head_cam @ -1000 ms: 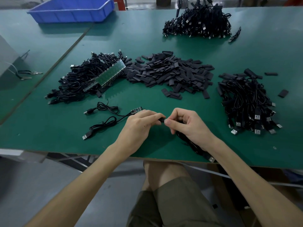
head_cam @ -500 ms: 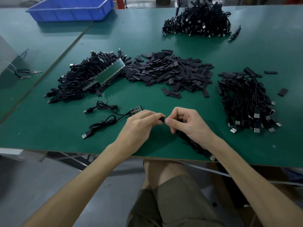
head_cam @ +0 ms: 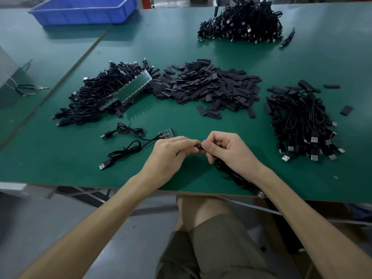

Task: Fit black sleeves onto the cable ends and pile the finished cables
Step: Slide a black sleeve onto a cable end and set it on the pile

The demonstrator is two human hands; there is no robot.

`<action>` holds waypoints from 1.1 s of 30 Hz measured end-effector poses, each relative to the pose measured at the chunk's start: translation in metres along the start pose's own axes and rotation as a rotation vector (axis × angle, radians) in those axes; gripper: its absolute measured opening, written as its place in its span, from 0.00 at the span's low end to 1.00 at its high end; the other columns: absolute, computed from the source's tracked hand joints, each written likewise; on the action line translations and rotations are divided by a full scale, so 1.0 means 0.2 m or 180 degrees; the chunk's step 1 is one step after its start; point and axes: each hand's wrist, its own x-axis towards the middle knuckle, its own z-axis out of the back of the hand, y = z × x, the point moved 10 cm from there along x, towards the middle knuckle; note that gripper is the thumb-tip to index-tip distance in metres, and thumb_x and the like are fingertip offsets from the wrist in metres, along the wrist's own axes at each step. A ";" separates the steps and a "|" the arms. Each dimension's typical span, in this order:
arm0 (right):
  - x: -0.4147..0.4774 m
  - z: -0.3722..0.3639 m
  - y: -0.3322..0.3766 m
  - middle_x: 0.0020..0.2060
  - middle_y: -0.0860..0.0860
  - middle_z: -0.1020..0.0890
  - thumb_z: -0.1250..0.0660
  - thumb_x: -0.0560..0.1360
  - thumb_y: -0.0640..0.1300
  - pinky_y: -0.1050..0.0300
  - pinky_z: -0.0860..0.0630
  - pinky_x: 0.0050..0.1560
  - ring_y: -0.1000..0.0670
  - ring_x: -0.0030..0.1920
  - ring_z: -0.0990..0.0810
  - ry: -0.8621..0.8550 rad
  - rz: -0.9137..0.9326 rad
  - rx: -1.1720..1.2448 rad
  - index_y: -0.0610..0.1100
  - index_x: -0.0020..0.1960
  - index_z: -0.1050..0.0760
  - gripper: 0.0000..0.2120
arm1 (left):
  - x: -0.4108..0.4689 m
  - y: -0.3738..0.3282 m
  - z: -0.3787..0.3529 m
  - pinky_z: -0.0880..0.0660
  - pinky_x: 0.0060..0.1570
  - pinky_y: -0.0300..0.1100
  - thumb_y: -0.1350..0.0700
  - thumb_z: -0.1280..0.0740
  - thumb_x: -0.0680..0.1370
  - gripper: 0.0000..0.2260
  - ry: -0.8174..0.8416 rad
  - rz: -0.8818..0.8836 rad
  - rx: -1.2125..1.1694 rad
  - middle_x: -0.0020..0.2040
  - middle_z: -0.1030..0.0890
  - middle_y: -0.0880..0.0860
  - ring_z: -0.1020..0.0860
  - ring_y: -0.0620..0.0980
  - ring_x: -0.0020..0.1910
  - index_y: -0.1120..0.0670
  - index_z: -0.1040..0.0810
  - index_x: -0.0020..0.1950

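My left hand (head_cam: 171, 153) and my right hand (head_cam: 225, 151) meet fingertip to fingertip near the table's front edge. Between them they pinch a small black sleeve (head_cam: 199, 147) on a cable end; most of it is hidden by the fingers. The held cable (head_cam: 235, 175) runs under my right wrist to a USB plug at the table edge. A heap of loose black sleeves (head_cam: 205, 85) lies in the middle. A pile of sleeved cables (head_cam: 302, 121) sits at the right. A pile of bare cables with green boards (head_cam: 112, 95) sits at the left.
Two loose cables (head_cam: 122, 143) with a small circuit board lie left of my hands. Another cable pile (head_cam: 241, 23) sits far back, a blue bin (head_cam: 84, 11) at the back left. Stray sleeves (head_cam: 346, 110) lie at the right on the green table (head_cam: 60, 158).
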 end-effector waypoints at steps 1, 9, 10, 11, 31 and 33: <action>0.00 0.00 0.00 0.29 0.49 0.20 0.32 0.79 0.49 0.64 0.27 0.40 0.54 0.31 0.24 -0.0007 0.0009 -0.0036 0.42 0.41 0.25 0.12 | 0.00 0.01 0.00 0.19 0.48 0.42 0.65 0.30 0.77 0.08 0.0007 0.0030 -0.0030 0.46 0.14 0.50 0.17 0.42 0.43 0.61 0.14 0.53; 0.01 0.00 0.01 0.27 0.51 0.21 0.34 0.79 0.51 0.63 0.29 0.38 0.55 0.30 0.26 -0.0042 0.0038 -0.0233 0.43 0.41 0.26 0.14 | 0.00 0.03 -0.01 0.21 0.46 0.36 0.63 0.27 0.77 0.06 0.0120 0.0142 -0.0100 0.44 0.16 0.45 0.20 0.35 0.41 0.59 0.13 0.53; 0.01 0.00 0.01 0.27 0.51 0.21 0.34 0.79 0.52 0.63 0.29 0.38 0.55 0.30 0.26 -0.0040 0.0045 -0.0248 0.43 0.41 0.26 0.14 | 0.00 0.03 -0.01 0.22 0.46 0.34 0.63 0.27 0.77 0.06 0.0140 0.0151 -0.0111 0.44 0.16 0.45 0.21 0.34 0.41 0.59 0.13 0.53; 0.01 0.00 0.01 0.27 0.51 0.21 0.34 0.79 0.52 0.63 0.29 0.38 0.55 0.30 0.26 -0.0035 0.0047 -0.0262 0.43 0.40 0.26 0.14 | 0.00 0.04 -0.02 0.24 0.45 0.31 0.63 0.27 0.77 0.06 0.0162 0.0172 -0.0132 0.43 0.16 0.44 0.21 0.34 0.40 0.59 0.14 0.53; 0.00 -0.01 0.01 0.27 0.50 0.20 0.33 0.79 0.51 0.65 0.28 0.40 0.56 0.31 0.24 -0.0030 0.0098 -0.0248 0.43 0.40 0.25 0.14 | -0.01 0.12 -0.09 0.23 0.40 0.36 0.65 0.30 0.79 0.07 0.0449 0.0696 -0.0968 0.40 0.17 0.54 0.22 0.43 0.34 0.60 0.15 0.56; 0.00 0.01 0.02 0.28 0.51 0.20 0.33 0.79 0.50 0.66 0.28 0.40 0.56 0.31 0.23 -0.0120 0.0116 -0.0095 0.43 0.41 0.25 0.12 | -0.01 0.14 -0.07 0.23 0.40 0.37 0.62 0.30 0.80 0.08 0.0377 0.0808 -0.1178 0.42 0.16 0.53 0.20 0.46 0.34 0.58 0.15 0.57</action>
